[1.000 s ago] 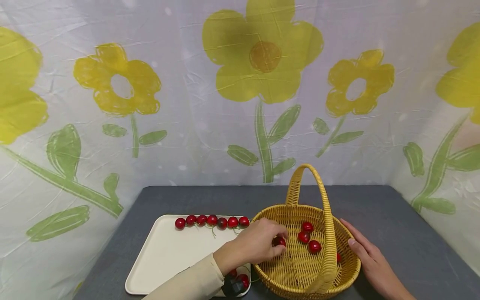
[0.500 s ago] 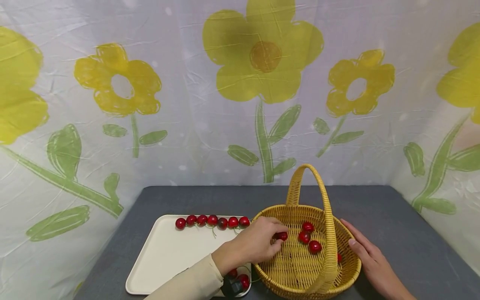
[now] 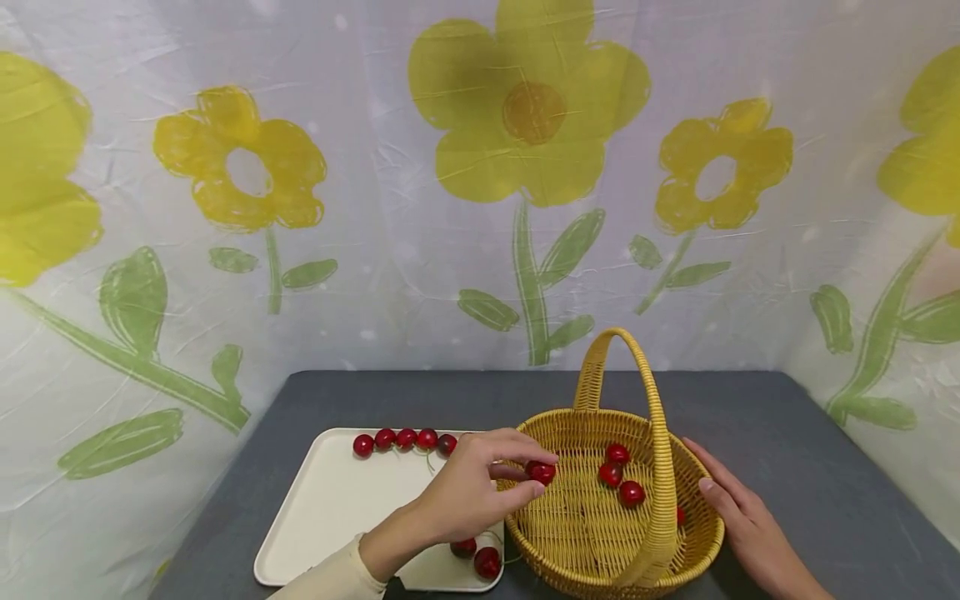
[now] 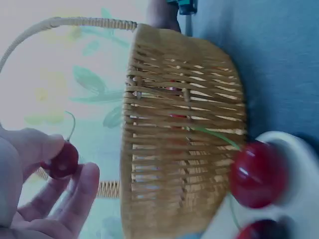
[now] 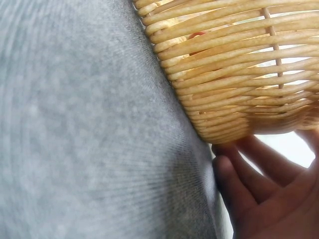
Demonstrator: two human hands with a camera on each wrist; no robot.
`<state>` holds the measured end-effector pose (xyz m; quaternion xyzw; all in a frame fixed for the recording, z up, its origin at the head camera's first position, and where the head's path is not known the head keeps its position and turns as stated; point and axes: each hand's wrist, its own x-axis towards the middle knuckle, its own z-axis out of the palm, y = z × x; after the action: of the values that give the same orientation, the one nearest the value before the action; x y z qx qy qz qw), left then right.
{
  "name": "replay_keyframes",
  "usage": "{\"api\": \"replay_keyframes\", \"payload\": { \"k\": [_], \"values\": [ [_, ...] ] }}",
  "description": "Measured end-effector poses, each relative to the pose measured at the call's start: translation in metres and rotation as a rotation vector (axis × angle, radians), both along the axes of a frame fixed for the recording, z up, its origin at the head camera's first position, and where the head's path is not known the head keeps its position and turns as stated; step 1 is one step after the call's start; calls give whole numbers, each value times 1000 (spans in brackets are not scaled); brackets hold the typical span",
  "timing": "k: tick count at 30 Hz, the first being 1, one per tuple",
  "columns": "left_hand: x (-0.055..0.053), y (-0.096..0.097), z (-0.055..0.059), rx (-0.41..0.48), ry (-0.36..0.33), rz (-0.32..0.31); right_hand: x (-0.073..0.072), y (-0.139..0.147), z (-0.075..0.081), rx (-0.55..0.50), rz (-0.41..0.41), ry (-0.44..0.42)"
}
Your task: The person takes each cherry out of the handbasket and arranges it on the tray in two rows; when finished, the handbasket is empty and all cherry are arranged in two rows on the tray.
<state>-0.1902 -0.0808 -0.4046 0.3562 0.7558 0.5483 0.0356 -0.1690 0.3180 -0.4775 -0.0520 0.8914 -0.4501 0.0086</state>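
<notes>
My left hand [image 3: 468, 487] pinches a dark red cherry [image 3: 541, 472] between thumb and fingertips over the left rim of the yellow wicker basket [image 3: 581, 542]. In the left wrist view, that cherry [image 4: 63, 160] shows a thin green stem, and the hand [image 4: 37, 194] is level with the basket's opening. My right hand [image 3: 746, 521] rests against the basket's right side, its thumb at the rim and its fingers along the outer wall. In the right wrist view, its fairly straight fingers [image 5: 234, 184] touch the weave low down. Several cherries [image 3: 632, 494] lie inside the basket.
Left of the basket lies a white tray [image 3: 322, 508]. Along its far edge runs a row of cherries [image 3: 406, 439], partly hidden by my left hand. More cherries [image 3: 487, 562] sit at its near right corner. A tall handle [image 3: 656, 417] arches over the basket.
My left hand has lifted the cherry from the basket's floor and moved left with it to the rim. The right hand and the basket have stayed in place.
</notes>
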Motion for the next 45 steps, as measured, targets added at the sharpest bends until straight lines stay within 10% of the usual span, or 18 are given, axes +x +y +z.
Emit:
{"api": "replay_keyframes", "payload": {
  "k": [11,18,27,45],
  "values": [
    [37,-81,-12,-97,-135,203,1,0,0,-13,-10,-23],
    [53,-121,-33,-53,-160,154,1,-1,1,-38,0,-20],
    [53,-136,-49,-116,-408,163,1,1,1,-26,2,-16],
    [38,-110,-61,-351,-118,139,2,-1,-1,-80,6,-1]
  ]
}}
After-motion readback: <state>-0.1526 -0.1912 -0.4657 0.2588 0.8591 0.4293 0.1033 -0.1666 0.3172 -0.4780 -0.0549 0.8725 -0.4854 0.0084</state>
